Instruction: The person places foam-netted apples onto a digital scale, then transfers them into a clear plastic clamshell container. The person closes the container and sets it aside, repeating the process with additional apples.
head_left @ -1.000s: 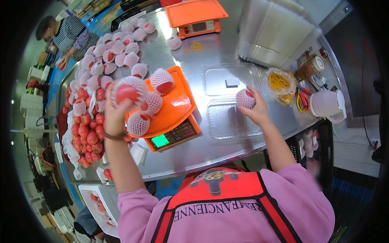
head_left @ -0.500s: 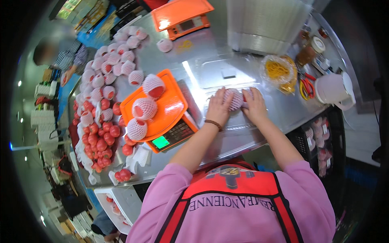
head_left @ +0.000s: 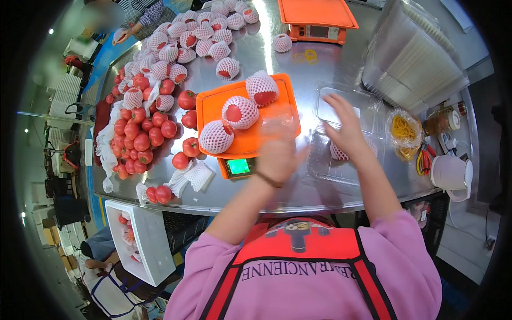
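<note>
My left hand (head_left: 277,154), smeared by motion, is over the right side of the orange scale tray (head_left: 208,106); what its fingers do is unclear. On that tray sit three tomatoes (head_left: 240,112) in white foam nets. My right hand (head_left: 344,128) has its fingers stretched apart above a clear plastic clamshell box (head_left: 330,172), with its lid folded back. Inside the box a netted tomato (head_left: 338,152) shows, partly hidden by my right hand and wrist; netting also shows on the wrist's other side.
Left of the scale lie bare tomatoes (head_left: 141,141) and a heap of netted tomatoes (head_left: 202,48). A second orange scale (head_left: 320,15), stacked clear boxes (head_left: 416,58), bagged yellow rubber bands (head_left: 404,132) and a white jug (head_left: 450,173) stand beyond and right. A co-worker's hand (head_left: 122,36) is upper left.
My left hand has left the netted tomatoes in the clamshell and swung left over the scale tray. My right hand has come off them, fingers spreading. The view has turned and shifted.
</note>
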Demonstrator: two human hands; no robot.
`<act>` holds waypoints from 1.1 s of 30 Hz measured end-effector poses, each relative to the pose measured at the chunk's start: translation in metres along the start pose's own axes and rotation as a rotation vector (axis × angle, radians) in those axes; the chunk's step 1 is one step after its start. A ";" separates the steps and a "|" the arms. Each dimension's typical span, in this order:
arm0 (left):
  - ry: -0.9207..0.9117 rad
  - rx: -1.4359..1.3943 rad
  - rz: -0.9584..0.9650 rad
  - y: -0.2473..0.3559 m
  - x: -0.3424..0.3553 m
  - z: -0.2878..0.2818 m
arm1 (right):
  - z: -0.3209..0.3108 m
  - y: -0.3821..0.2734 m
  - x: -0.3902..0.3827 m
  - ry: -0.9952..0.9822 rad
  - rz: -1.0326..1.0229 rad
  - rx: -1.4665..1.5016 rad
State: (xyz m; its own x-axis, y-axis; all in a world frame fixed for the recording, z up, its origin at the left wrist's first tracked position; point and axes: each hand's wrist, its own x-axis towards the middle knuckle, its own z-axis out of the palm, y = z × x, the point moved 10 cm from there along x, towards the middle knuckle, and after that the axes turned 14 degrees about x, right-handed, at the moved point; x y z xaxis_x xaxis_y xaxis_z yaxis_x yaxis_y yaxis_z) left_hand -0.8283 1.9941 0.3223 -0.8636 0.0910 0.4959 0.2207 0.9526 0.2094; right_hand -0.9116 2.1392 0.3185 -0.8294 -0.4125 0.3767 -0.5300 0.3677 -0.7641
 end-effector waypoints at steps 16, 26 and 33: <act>-0.268 0.187 -0.097 -0.063 0.060 -0.022 | -0.047 0.044 -0.018 0.090 0.363 0.380; -0.372 -0.131 0.075 0.058 0.030 0.036 | 0.038 0.050 -0.144 0.008 0.466 0.109; -0.505 -0.246 0.244 0.120 0.022 0.062 | 0.003 0.035 -0.165 0.037 0.495 0.006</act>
State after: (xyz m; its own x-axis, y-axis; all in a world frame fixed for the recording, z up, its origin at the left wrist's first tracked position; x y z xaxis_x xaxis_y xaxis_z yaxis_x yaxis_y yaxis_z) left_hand -0.8492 2.1283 0.3062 -0.8699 0.4818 0.1058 0.4853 0.7975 0.3584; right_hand -0.7924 2.2181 0.2281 -0.9871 -0.1594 -0.0142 -0.0695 0.5071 -0.8591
